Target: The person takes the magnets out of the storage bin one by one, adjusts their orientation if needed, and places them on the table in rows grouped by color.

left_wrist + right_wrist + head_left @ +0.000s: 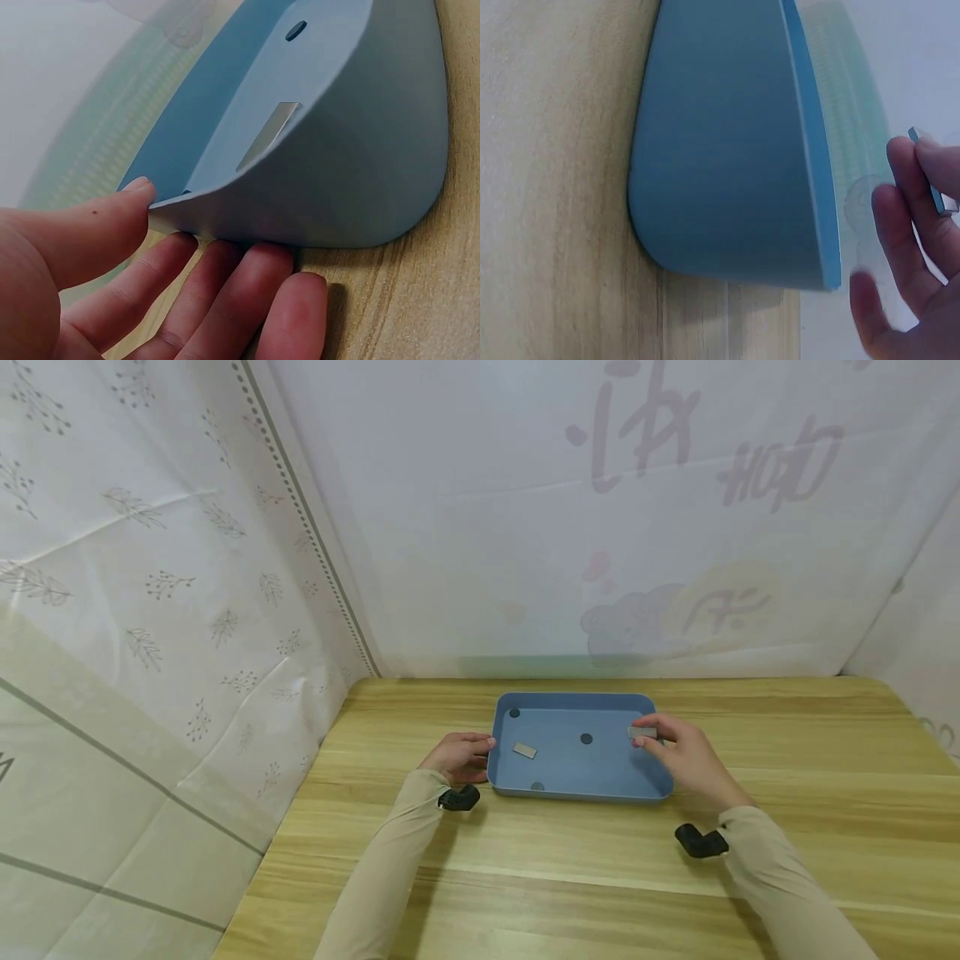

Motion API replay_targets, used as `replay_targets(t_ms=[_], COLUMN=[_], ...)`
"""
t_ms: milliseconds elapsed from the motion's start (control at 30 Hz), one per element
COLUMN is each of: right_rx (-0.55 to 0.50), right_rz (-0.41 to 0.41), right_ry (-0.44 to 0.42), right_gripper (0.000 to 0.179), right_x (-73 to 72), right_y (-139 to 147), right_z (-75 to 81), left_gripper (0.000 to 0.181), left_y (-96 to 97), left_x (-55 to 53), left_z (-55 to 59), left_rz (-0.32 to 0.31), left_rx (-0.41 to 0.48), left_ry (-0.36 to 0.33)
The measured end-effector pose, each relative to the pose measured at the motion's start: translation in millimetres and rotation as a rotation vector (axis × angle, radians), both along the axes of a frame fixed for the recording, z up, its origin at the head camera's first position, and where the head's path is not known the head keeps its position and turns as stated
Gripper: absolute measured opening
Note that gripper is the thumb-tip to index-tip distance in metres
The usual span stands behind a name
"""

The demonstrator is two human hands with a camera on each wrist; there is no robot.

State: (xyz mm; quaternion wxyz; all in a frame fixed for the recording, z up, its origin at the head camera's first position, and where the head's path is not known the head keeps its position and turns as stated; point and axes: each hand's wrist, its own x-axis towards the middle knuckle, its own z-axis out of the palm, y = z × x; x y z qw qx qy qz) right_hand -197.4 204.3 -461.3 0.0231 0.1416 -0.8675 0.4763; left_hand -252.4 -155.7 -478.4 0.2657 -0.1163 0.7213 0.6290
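Note:
A shallow blue tray (585, 793) stands on the wooden table. My left hand (459, 756) holds its left end, the thumb on the rim and the fingers against the outer wall, as the left wrist view shows. Over the tray's right end my right hand (678, 756) pinches a thin rectangular grey metal bar (642, 732) between thumb and fingers. The right wrist view shows this bar (934, 180) raised beyond the rim. A similar bar (524, 750) lies at the left of the tray floor. Dark round discs lie at the back-left corner (514, 713), the middle (587, 738) and the front (537, 786).
The wooden table (540, 877) extends around the tray on all sides. Behind it hangs a pale printed curtain (480, 527), with a leaf-patterned one (172, 568) at the left. Black devices (459, 798) are worn at both wrists.

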Motion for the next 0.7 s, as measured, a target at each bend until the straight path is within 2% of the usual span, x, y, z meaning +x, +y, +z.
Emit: replay_targets(t_ms=[133,367,700], right_rx=[-0.056,-0.053,-0.106], right_rz=[0.012,0.000,-0.022], right_ry=[-0.017,-0.010,-0.006], right_gripper=[0.027,0.029,0.029], right_x=[1.2,0.4,-1.0], right_y=[3.7,11.6,22.2], right_z=[2.5,0.0,-3.4], left_gripper=[0.041,0.040,0.042], left_y=[0.7,0.7,0.2], left_x=[-1.5,-2.3,-1.2], left_z=[-1.0,-1.3,-0.8], left_rz=[0.010,0.015,0.003], left_rx=[0.006,-0.001,-0.011], left_ry=[-0.009,-0.006,-0.004])
